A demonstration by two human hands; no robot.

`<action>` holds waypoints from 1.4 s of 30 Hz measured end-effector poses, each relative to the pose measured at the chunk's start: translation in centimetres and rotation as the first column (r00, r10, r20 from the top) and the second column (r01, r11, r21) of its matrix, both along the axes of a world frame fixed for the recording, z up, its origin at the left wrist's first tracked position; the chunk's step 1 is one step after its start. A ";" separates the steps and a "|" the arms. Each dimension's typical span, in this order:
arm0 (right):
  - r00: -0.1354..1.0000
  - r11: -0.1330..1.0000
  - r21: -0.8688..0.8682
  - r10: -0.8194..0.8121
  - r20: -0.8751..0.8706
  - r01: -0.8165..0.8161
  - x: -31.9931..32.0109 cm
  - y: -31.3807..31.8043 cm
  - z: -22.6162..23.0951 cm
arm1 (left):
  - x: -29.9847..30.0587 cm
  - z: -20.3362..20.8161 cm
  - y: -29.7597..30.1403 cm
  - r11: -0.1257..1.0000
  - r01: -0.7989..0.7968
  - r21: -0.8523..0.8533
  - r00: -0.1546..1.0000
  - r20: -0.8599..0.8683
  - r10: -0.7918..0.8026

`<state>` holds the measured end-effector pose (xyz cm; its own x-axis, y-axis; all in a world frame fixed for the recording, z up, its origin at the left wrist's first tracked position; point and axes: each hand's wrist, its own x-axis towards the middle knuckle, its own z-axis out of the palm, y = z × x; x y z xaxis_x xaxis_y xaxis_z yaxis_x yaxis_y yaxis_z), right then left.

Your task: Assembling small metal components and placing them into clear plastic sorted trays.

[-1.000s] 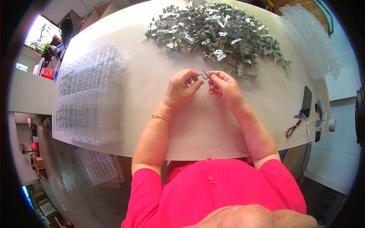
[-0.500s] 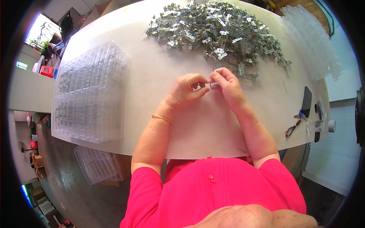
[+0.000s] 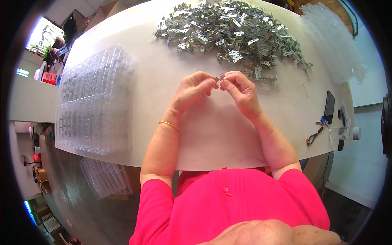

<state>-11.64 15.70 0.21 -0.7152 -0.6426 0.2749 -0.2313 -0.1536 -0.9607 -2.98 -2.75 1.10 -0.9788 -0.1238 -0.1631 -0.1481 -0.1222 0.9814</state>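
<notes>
Both hands meet above the middle of the table, fingertips almost touching. Between them is a small metal part (image 3: 221,77), mostly covered by fingers. My left hand (image 3: 195,90) pinches it from the left, thumb on top. My right hand (image 3: 241,90) grips its other side between thumb and forefinger. Just beyond my hands, a large heap of small silvery metal brackets (image 3: 228,32) spreads over the far side of the table. To my left stands a stack of clear plastic trays (image 3: 98,98) whose compartments hold metal parts.
More clear plastic trays (image 3: 335,41) lie stacked at the far right of the table (image 3: 220,139). A black phone (image 3: 329,107), keys on a cord (image 3: 316,134) and a thin rod (image 3: 305,90) lie at the right. Below the left table edge are further clear trays (image 3: 105,177).
Both hands have shifted slightly away from me and turned, the left thumb now lying over the fingers. The metal part shows at the fingertips in a different position.
</notes>
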 end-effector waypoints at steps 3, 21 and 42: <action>0.942 0.996 -0.090 0.030 0.334 0.000 -0.3 0.0 0.3 | -0.3 -1.2 -0.4 0.895 -0.011 0.446 0.985 -0.150 0.087; 0.910 0.999 0.030 -0.042 0.412 0.033 0.8 -0.6 0.4 | -0.4 -1.7 -0.3 0.954 -0.113 0.277 0.956 -0.230 0.180; 0.975 0.981 0.161 -0.135 0.174 0.107 1.7 -0.5 0.5 | -0.3 -1.6 0.2 0.986 -0.147 0.079 0.978 -0.139 0.157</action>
<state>-9.96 15.20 0.71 -0.8196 -0.5716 0.0393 -0.0571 0.0132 -0.9983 -3.30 -2.55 -0.53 -0.9633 -0.2660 -0.0350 0.0196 -0.1998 0.9796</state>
